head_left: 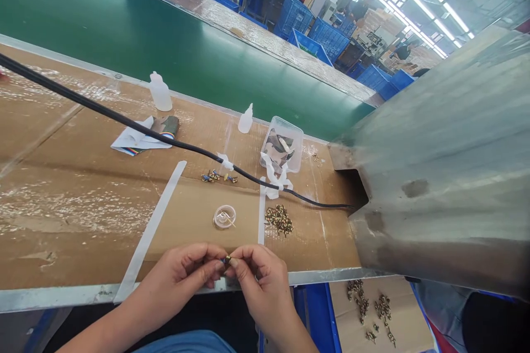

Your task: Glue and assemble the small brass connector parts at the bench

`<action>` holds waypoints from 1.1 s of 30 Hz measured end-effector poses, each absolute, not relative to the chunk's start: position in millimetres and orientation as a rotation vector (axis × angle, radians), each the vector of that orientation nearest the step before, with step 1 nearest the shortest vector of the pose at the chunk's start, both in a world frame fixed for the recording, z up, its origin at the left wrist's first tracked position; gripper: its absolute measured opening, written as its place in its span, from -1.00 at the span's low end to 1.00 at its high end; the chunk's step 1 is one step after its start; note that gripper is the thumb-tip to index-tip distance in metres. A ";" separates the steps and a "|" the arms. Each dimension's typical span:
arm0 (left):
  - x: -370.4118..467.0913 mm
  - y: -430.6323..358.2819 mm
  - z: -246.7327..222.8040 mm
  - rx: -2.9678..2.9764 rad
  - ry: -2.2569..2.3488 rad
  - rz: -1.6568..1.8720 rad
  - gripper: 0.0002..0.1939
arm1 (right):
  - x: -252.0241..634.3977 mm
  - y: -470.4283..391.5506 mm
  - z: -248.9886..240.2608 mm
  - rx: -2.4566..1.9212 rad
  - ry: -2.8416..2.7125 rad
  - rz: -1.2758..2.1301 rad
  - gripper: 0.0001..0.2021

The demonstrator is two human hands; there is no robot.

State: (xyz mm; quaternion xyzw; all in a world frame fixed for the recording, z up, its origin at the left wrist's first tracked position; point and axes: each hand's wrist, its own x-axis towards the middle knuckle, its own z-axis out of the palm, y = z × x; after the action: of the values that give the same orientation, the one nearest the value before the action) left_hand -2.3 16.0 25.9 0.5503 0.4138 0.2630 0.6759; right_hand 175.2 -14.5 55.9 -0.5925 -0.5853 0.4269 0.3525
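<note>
My left hand [188, 270] and my right hand [263, 281] meet above the bench's front edge. Their fingertips pinch a small brass-coloured part with a bit of blue [226, 260] between them. Fingers hide most of it, so its exact kind is unclear. Just beyond the hands, a small round clear dish [224, 217] holds a thin stick leaning on its rim. To its right lies a pile of small brass and dark parts [279, 220]. Several blue-and-brass parts [215, 176] lie farther back.
A black cable [190, 146] crosses the bench, tied with white strips. Two white squeeze bottles [160, 94], a clear plastic box [293, 138] and a folded cloth [168, 126] stand behind. A metal housing [439, 165] blocks the right. Cardboard with more parts [397, 309] lies lower right.
</note>
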 end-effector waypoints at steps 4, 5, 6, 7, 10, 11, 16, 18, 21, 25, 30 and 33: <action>-3.7 15.8 26.9 1.196 0.906 0.589 -0.79 | 172.8 -18.3 53.3 -1.533 -1.430 1.155 -0.88; -4.0 15.7 26.8 1.197 0.902 0.593 -0.79 | 172.0 -19.3 52.4 -1.526 -1.390 1.186 -0.87; -4.4 15.5 26.6 1.199 0.901 0.596 -0.79 | 171.2 -20.1 51.7 -1.513 -1.343 1.224 -0.87; -4.9 15.3 26.3 1.200 0.906 0.600 -0.80 | 170.4 -20.8 51.2 -1.497 -1.293 1.265 -0.86; -6.8 14.3 24.8 1.182 0.941 0.610 -0.81 | 168.4 -21.2 51.5 -1.450 -1.181 1.349 -0.85; -7.5 13.9 24.2 1.170 0.952 0.615 -0.82 | 168.0 -21.0 52.4 -1.441 -1.170 1.355 -0.85; -7.9 13.9 24.8 1.146 0.962 0.632 -0.84 | 167.7 -19.9 58.9 -1.443 -1.237 1.276 -0.86; -7.1 14.9 27.1 1.147 0.974 0.644 -0.84 | 168.1 -19.7 60.5 -1.446 -1.267 1.253 -0.86; -6.1 16.4 30.4 1.143 0.981 0.644 -0.84 | 168.8 -19.6 60.6 -1.460 -1.291 1.230 -0.85; -6.2 16.8 31.8 1.147 0.967 0.639 -0.84 | 169.2 -20.2 58.9 -1.475 -1.310 1.211 -0.87; -6.8 15.7 30.1 1.240 0.960 0.654 -0.81 | 167.6 -21.7 57.1 -1.454 -1.246 1.258 -0.88; -6.5 15.0 28.5 1.270 0.954 0.672 -0.81 | 165.6 -22.8 55.8 -1.440 -1.180 1.297 -0.88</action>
State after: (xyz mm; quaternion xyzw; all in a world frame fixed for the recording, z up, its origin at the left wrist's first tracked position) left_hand -6.5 15.0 28.5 0.5591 0.4198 0.2961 0.6507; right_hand 165.6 -22.8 55.8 -0.5753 -0.4714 0.5182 0.4223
